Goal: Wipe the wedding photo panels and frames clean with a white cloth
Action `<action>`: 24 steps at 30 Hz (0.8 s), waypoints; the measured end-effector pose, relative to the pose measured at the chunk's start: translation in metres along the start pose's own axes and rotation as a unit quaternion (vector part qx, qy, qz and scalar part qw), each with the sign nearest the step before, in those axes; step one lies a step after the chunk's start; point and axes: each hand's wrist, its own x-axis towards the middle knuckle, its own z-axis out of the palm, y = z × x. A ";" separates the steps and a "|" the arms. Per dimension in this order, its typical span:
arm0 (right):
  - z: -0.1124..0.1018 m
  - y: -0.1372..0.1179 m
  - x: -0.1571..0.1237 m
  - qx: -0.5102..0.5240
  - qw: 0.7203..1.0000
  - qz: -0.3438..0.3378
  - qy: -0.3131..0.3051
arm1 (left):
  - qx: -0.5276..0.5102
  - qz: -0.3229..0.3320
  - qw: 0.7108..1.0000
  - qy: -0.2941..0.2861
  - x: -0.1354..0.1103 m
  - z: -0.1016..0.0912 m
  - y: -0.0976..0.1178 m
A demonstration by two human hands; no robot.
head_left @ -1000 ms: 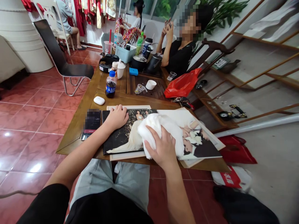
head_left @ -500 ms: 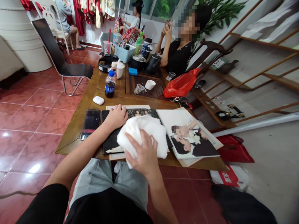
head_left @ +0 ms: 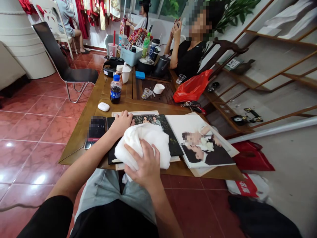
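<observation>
My right hand (head_left: 145, 162) grips a bunched white cloth (head_left: 158, 145) and presses it on a dark photo panel (head_left: 173, 140), whose picture shows two people among leaves. The cloth covers much of that panel's near half. My left hand (head_left: 122, 123) lies flat at the panel's upper left, fingers stretched out, just beyond the cloth. Beside the panel on the right is a white photo panel (head_left: 174, 129) with a large picture of a couple. Pale board edges (head_left: 146, 112) stick out from under the dark panel.
Left of the dark panel lies a phone (head_left: 96, 129), with a white earbud case (head_left: 103, 106) above it. Farther back stand a cola bottle (head_left: 116, 90), a paper cup (head_left: 158, 88) and a red plastic bag (head_left: 193, 87). A person (head_left: 190, 54) sits across the table, holding a phone up.
My right hand has slid the white cloth to the left across the dark panel, uncovering more of its right side. My left hand stays in place.
</observation>
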 end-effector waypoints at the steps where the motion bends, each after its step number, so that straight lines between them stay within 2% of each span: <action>1: -0.002 0.006 -0.001 -0.008 1.000 0.009 0.002 | 0.001 0.005 1.000 0.004 -0.001 0.000 0.000; 9: -0.016 0.072 -0.013 -0.068 0.992 0.095 0.045 | -0.005 0.002 1.000 -0.002 -0.002 -0.003 0.002; 13: -0.013 0.088 -0.018 -0.087 0.985 0.133 0.067 | -0.011 -0.001 1.000 0.000 -0.002 -0.002 0.002; 17: -0.011 0.075 -0.017 -0.096 0.985 0.120 0.077 | -0.009 -0.006 1.000 0.004 -0.002 -0.003 0.003; 24: -0.005 0.020 -0.013 -0.040 0.998 0.038 0.042 | -0.010 -0.005 1.000 0.008 -0.003 -0.003 0.004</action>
